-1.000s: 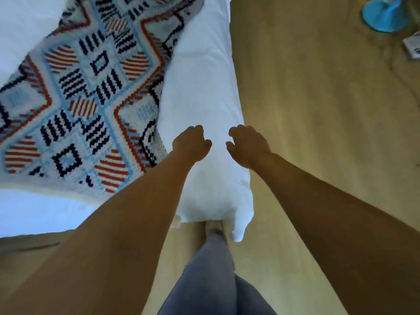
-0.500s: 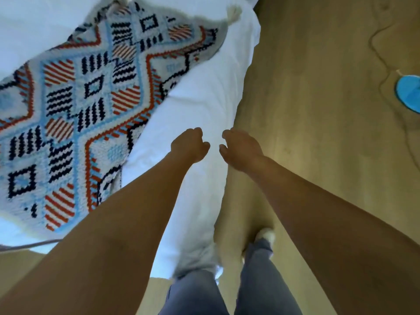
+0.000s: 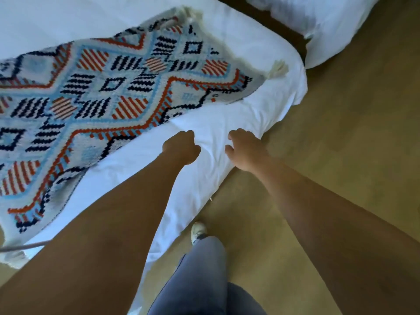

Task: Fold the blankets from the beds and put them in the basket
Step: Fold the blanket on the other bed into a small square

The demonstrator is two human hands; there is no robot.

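Blanket: the patterned blanket [image 3: 109, 105] lies spread flat across the white bed [image 3: 268, 114], its tasselled end [image 3: 276, 70] toward the far corner; nothing is folded yet
Left hand: your left hand [image 3: 180, 147] hangs over the bare sheet just beside the blanket's near edge, fingers curled loosely into a half fist, holding nothing
Right hand: your right hand [image 3: 244, 148] hovers near the bed's edge, fingers bent and slightly apart, thumb out, also empty
Gap to blanket: both hands are near the fabric but apart from it; no contact is visible
Change since a second ago: you have walked along the bedside, so the blanket's far end and its tassels are now in view, and a second bed [image 3: 329, 26] shows at the top right; the hands have kept the same relaxed posture and have gripped nothing in that time
Meaning for the task: you are now placed closer to the tasselled end, which is judged a workable place to take hold of a corner and start the first fold
Basket: not in view, so its position cannot be told
Step in hand: approach, judged as the very start of the task
Next move: reach for the nearest edge or corner with both hands and pinch the fabric
Risk: the white sheet lies directly under the blanket; take only the blanket layer
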